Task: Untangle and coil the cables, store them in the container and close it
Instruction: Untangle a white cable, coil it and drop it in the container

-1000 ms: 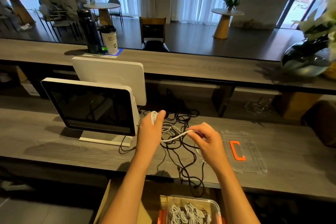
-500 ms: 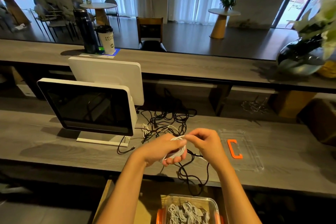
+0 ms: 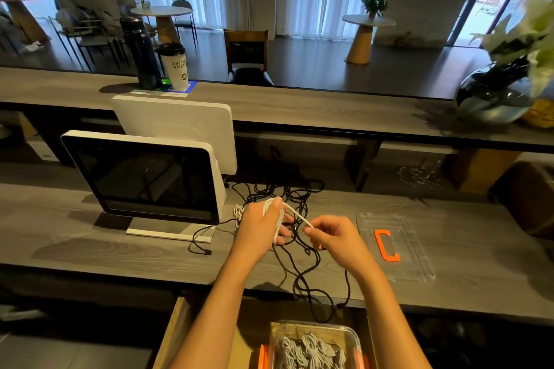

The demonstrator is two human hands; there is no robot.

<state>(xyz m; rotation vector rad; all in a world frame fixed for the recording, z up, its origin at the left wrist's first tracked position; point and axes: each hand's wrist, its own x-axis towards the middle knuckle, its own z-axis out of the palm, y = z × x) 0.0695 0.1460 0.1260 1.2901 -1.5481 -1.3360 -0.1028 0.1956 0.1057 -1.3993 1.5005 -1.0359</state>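
Observation:
A white cable [image 3: 277,213] is looped around my left hand [image 3: 259,229], which holds the coil. My right hand [image 3: 332,235] pinches the free end of that cable just to the right. Under both hands a tangle of black cables [image 3: 287,198] spreads over the grey desk [image 3: 90,237], and some strands hang over its front edge. A clear container [image 3: 311,344] with orange clips sits below the desk in front of me and holds coiled white cables. Its clear lid [image 3: 395,246] with an orange handle lies on the desk to the right.
A white-framed monitor [image 3: 144,177] stands on the desk at the left, a second screen behind it. A small white cable bundle [image 3: 239,211] lies by the monitor base. A dark bottle [image 3: 141,54] and paper cup [image 3: 175,66] sit on the upper counter, a glass vase [image 3: 494,96] at its right.
My left hand rose from the desk front back above the black tangle with more white cable wound on it. My right hand keeps pinching the cable's end.

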